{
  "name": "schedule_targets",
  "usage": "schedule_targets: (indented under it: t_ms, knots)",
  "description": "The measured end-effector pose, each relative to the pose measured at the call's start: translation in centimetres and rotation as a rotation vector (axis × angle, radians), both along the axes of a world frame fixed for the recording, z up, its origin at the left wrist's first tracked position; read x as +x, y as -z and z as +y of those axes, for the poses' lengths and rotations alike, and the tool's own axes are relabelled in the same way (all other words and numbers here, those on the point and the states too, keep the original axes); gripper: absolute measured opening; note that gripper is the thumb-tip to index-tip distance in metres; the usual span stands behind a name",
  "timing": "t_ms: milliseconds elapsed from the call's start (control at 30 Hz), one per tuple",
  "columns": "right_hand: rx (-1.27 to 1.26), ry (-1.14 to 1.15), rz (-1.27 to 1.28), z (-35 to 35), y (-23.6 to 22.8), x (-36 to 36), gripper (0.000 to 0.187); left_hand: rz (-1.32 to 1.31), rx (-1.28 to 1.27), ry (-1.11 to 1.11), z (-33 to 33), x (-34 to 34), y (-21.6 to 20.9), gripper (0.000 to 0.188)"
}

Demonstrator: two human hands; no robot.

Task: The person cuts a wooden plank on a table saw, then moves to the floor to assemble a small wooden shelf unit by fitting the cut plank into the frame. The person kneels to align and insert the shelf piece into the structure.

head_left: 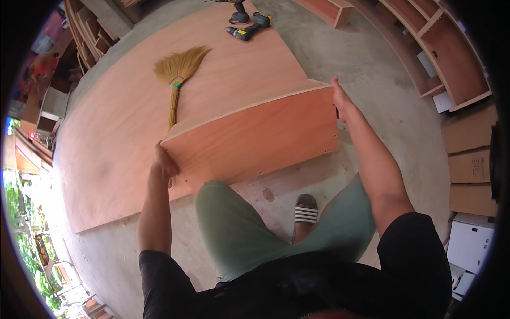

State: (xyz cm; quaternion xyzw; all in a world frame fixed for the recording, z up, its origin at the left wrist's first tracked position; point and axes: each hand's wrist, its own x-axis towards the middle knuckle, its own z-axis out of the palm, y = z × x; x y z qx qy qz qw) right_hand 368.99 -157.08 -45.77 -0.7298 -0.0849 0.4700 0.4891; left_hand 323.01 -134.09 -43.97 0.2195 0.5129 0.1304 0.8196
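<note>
A reddish plywood box or drawer-like piece (255, 133) is held on its edge in front of my knees, its broad side toward me and small screw holes near its rim. My left hand (166, 164) grips its left end, fingers partly hidden by the wood. At the opposite end, my right hand (341, 102) holds the side with the thumb pointing up; the other fingers are mostly hidden. Beneath and beyond it lies a large plywood sheet (106, 143). A straw broom (181, 66) rests on that sheet, its handle running down behind the box.
Two cordless drills, a nearer one (248, 28) and a farther one (238, 10), lie at the sheet's far end. Wooden shelf frames (451, 53) stand at right, above cardboard boxes (470, 167) and a white case (468, 243). Boards (87, 32) lean at far left.
</note>
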Motion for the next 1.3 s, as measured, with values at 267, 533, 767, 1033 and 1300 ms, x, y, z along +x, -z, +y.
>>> schedule_targets:
  t_ms: [267,533,767,1033,1300]
  knots:
    - [-0.02,-0.064,0.049,0.6,1.8,1.3,0.101,0.073,0.057,0.039,0.8,-0.3,1.0,0.065]
    - [0.101,0.067,0.125,1.1,3.9,1.4,0.1,0.041,0.058,-0.022,1.9,-0.3,1.9,0.075]
    - [0.068,-0.069,0.026,1.0,6.2,0.3,0.087,-0.161,0.453,-0.006,1.2,-2.8,8.8,0.055]
    - [0.018,-0.152,0.075,3.5,7.4,1.8,0.061,0.055,0.571,0.03,3.7,-0.6,10.4,0.035]
    - [-0.024,-0.202,0.075,4.6,9.3,3.4,0.055,0.176,0.48,0.114,4.3,1.5,8.7,0.02]
